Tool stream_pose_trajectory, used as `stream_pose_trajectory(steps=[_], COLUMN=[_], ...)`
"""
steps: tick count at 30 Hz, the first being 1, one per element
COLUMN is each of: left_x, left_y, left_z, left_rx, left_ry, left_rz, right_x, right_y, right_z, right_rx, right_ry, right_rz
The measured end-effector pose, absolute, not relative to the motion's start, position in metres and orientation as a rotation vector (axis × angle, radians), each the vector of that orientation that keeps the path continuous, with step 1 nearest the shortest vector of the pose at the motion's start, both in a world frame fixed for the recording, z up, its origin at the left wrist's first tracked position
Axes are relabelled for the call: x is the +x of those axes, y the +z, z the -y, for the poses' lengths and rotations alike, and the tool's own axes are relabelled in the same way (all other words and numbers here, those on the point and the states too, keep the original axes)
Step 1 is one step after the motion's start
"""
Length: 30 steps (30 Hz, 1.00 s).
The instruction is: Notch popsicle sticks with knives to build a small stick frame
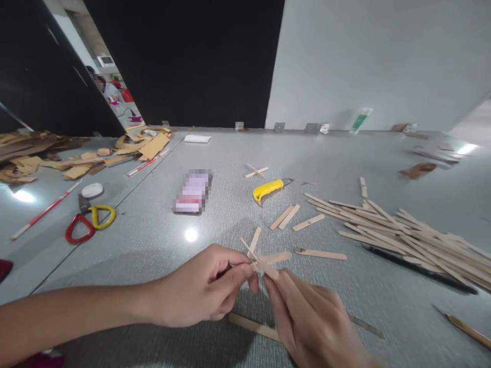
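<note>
My left hand (209, 286) and my right hand (312, 322) meet low in the middle of the view, above a grey table (383, 317). Both pinch a small piece of crossed wooden craft sticks (261, 258), thumb and fingers closed on it from either side. Another flat wooden stick (253, 326) lies on the table under my hands. A single stick (320, 253) rests just beyond the right hand.
A big pile of wooden sticks (414, 237) spreads at the right. A yellow utility knife (268, 190) lies mid-table, a phone (192, 192) to its left, scissors with red and yellow handles (90, 221) further left. Cardboard scraps (76, 156) fill the far left. A person sits far back.
</note>
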State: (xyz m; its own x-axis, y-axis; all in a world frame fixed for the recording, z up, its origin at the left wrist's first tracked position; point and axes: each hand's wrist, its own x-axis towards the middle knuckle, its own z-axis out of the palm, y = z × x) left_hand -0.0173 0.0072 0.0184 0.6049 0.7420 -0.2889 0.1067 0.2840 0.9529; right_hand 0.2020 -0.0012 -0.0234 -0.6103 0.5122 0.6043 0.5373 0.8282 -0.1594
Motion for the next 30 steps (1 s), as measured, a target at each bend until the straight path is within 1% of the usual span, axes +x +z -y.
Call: stream_pose_trajectory(steps=[2, 4, 10, 13, 17, 24, 30], left_x=[-0.019, -0.020, -0.010, -0.006, -0.006, -0.011, -0.011], left_y=[0.020, 0.020, 0.013, 0.011, 0.010, 0.012, 0.014], left_z=[-0.010, -0.012, -0.004, -0.001, -0.003, -0.006, -0.007], left_rx=[1.259, 1.264, 1.191, 1.179, 1.216, 1.302, 1.397], left_ry=[0.462, 0.438, 0.595, 0.664, 0.629, 0.529, 0.532], left_rz=[-0.840, -0.829, -0.849, -0.873, -0.893, -0.911, -0.925], right_x=[0.205, 0.206, 0.193, 0.189, 0.189, 0.191, 0.186], right_y=[-0.023, -0.022, -0.026, -0.028, -0.026, -0.025, -0.021], right_z=[-0.002, -0.002, 0.005, 0.006, 0.003, -0.003, -0.002], right_rx=[-0.756, -0.758, -0.783, -0.771, -0.750, -0.829, -0.982], right_ry=[0.046, 0.067, -0.265, -0.320, -0.339, -0.181, 0.128], right_rz=[2.327, 2.330, 2.371, 2.366, 2.386, 2.337, 2.225])
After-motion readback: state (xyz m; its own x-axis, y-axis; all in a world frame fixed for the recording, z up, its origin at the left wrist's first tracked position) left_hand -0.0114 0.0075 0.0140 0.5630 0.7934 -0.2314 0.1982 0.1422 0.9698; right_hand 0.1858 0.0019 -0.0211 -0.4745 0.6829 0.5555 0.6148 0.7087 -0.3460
